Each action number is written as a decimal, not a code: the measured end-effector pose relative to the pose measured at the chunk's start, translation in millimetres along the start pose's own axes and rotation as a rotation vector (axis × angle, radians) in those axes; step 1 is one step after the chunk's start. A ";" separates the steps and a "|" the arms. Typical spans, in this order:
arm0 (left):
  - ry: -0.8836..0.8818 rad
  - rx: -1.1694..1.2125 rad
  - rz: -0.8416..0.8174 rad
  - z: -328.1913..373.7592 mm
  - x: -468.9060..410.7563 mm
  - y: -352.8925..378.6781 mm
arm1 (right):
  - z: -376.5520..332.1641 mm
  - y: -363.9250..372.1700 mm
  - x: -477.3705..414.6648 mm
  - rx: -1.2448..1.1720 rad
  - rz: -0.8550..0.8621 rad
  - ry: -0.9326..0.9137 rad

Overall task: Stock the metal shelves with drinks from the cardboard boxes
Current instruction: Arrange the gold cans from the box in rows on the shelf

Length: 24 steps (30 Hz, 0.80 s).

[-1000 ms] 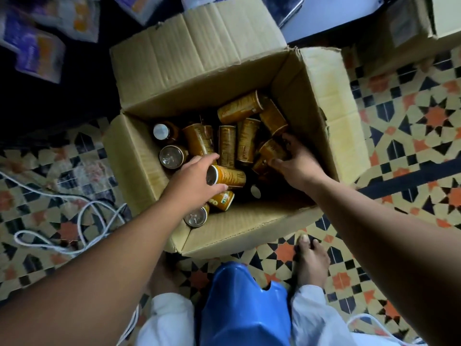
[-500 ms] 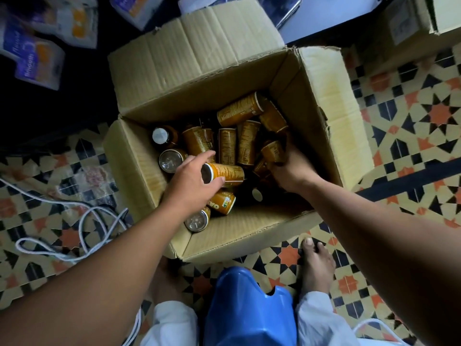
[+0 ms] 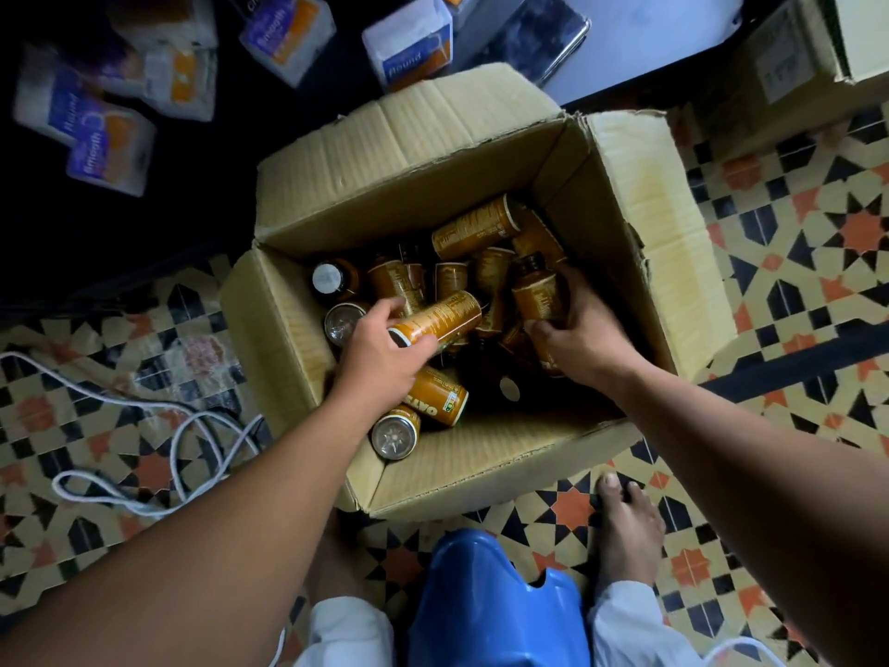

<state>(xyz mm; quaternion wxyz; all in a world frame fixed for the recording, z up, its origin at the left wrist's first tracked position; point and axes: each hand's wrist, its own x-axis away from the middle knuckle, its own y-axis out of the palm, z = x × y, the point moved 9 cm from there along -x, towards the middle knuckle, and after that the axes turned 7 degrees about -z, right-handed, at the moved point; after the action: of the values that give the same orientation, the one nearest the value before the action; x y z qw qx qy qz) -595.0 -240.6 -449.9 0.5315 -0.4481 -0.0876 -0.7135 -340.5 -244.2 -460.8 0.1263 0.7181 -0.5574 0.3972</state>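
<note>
An open cardboard box [image 3: 640, 195] sits on the patterned floor, holding several brown drink bottles with orange labels lying jumbled. My left hand [image 3: 380, 358] grips one bottle [image 3: 440, 320] by its capped end, lifted slightly above the pile. Inside the box at its right side, my right hand [image 3: 584, 337] holds a second bottle [image 3: 534, 293] upright by its lower body. Loose bottles [image 3: 476, 226] lie at the back, and one [image 3: 394, 433] rests near the front wall.
White and purple packets [image 3: 103, 151] lie on a dark surface at the upper left. A white cable [image 3: 178, 450] loops on the tiles at left. Another cardboard box [image 3: 798, 55] stands at the upper right. A blue stool [image 3: 500, 604] and my bare feet are below.
My right hand has pulled a bottle up from the pile and stood it upright. My left hand has raised its bottle a little. The camera has moved closer to the box.
</note>
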 end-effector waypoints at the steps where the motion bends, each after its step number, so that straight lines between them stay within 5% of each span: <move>1: -0.035 0.147 -0.009 -6.4 1.5 2.1 | -3.9 -0.9 2.5 -0.017 0.011 -0.020; 6: -0.100 0.701 -0.203 -2.2 16.3 23.5 | -29.1 0.9 15.9 -0.041 0.048 -0.133; 10: -0.043 0.544 -0.318 23.7 33.0 23.6 | -60.4 0.7 35.5 -0.087 0.051 -0.230; 15: 0.162 0.191 -0.193 83.9 61.8 -10.6 | -118.5 -15.6 75.4 -0.100 0.019 -0.344; 24: 0.480 0.152 -0.003 241.2 189.9 -92.7 | -268.2 -72.4 199.8 -0.130 0.080 -0.597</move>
<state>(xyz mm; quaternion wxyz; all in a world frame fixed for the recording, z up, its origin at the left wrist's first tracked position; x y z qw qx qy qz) -547.2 -185.8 -137.6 0.5682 -0.2242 -0.0129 -0.7917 -378.0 -191.5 -124.8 -0.0132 0.7709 -0.6219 0.1370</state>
